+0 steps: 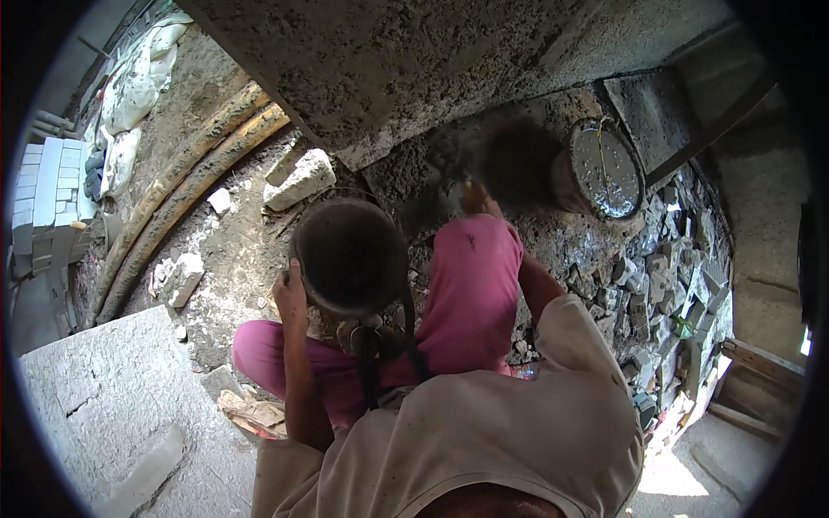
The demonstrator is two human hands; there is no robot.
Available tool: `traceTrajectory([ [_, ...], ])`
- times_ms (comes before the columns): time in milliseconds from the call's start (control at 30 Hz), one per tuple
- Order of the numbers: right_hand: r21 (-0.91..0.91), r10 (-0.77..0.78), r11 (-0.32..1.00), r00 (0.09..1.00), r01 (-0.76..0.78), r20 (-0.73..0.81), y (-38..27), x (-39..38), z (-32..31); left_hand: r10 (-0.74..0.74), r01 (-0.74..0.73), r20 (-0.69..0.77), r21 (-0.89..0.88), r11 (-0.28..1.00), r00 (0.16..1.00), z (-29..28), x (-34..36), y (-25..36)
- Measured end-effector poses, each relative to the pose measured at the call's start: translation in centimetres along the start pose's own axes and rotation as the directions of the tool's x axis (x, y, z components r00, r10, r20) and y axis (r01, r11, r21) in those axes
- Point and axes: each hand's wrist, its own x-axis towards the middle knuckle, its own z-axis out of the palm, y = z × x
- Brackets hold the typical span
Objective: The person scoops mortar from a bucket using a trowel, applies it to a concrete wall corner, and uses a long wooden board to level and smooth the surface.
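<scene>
A dark round bucket (350,259) stands tilted between my knees, its inside in deep shadow. My left hand (291,296) is closed on its left side, with the thumb up along the rim and the fingers partly hidden. Beyond my right knee, my right hand (477,200) is small and smeared by motion. It reaches over dark, wet-looking ground, and I cannot make out whether anything is in it. Close by on its right is a dark blurred round shape (521,160) of unclear kind.
A bucket of grey liquid (607,168) stands at right. A rough concrete slab (406,65) overhangs ahead. Broken rubble (661,298) is heaped at right. Two long brown pipes or poles (186,168) curve along the left, near a pale concrete slab (112,397) and stacked blocks (53,186).
</scene>
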Motion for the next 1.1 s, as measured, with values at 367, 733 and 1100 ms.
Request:
traceTrajectory([
  [367, -0.396, -0.581, 0.704, 0.799, 0.589, 0.154, 1.8, -13.2, -9.0, -0.014, 0.018, 0.047, -0.092, 0.996, 0.999, 0.0, -0.9, -0.4],
  [733, -0.712, -0.280, -0.040, 0.676, 0.701, 0.681, -7.9, -4.0, -11.4, 0.064, -0.068, -0.076, -0.047, 0.997, 0.995, 1.1, 0.5, -3.3],
  [1100, -0.748, -0.068, -0.006, 0.746, 0.664, 0.662, -15.8, 9.2, -0.2, -0.256, 0.287, 0.131, -0.379, 0.880, 0.958, -0.8, -0.4, -3.7],
])
